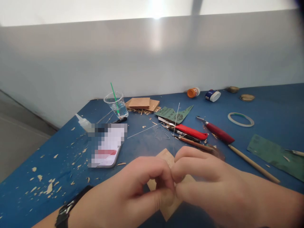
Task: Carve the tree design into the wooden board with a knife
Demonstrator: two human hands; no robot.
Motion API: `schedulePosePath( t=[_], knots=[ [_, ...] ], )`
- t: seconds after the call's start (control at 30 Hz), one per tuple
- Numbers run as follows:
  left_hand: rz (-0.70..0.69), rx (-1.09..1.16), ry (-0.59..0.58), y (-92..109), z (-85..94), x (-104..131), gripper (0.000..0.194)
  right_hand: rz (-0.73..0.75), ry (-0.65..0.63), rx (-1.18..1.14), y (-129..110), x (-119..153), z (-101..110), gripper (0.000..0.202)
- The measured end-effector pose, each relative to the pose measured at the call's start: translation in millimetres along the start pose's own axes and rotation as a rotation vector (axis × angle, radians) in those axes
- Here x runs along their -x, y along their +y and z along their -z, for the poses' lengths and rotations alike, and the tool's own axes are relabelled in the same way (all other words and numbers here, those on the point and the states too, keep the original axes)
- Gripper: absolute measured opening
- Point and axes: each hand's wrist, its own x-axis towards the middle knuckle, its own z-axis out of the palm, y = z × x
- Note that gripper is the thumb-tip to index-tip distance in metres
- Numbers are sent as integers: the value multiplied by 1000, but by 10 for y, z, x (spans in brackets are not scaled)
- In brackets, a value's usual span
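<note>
In the middle, low in the head view, my left hand (144, 186) and my right hand (209, 180) meet fingertip to fingertip, both pinched closed. A thin, pale wire (176, 122) rises from between the fingers. Its lower end, where the fingertips grip, is hidden. Beneath the hands is a light brown square piece (168, 211), seen past the fingers. Just beyond lies a wire bent into an angular outline (162, 134). Another straight thin wire (144, 130) runs beside it.
A phone (109, 148), partly blurred, lies left, near a plastic cup (118, 106) with liquid and a green stick. Beyond are wooden blocks (140, 103) and sandpaper (174, 114). A red cutter (192, 131), a red-handled hook knife (219, 133) and a tape roll (241, 119) lie right.
</note>
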Motion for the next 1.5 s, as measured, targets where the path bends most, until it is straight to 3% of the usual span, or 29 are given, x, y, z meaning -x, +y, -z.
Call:
schedulePosePath(
  t=[0.17,0.33,0.43,0.57,0.73,1.07,1.23,1.5],
  knots=[
    [-25,-93,13,13,-19,-8,12,-25,-108,110,-100,-54,57,33],
    [-53,-145,37,-19,-19,-38,11,8,-63,152,-37,-23,-14,37],
    [-80,-154,-9,-63,31,-68,15,40,-18,139,43,11,-74,29],
    [-133,-224,-82,-150,129,-85,22,-21,50,341,184,78,-125,11],
    [-92,-378,-143,-261,185,-118,25,-145,-122,520,349,147,-103,17],
    [-147,-474,-98,-320,193,-155,21,-153,-301,527,380,137,-94,14],
    [-97,-481,-49,-311,188,-165,20,-140,-371,599,329,116,-84,13],
    [45,-505,37,-267,111,-174,18,-41,-273,697,302,86,-135,11]
  ],
)
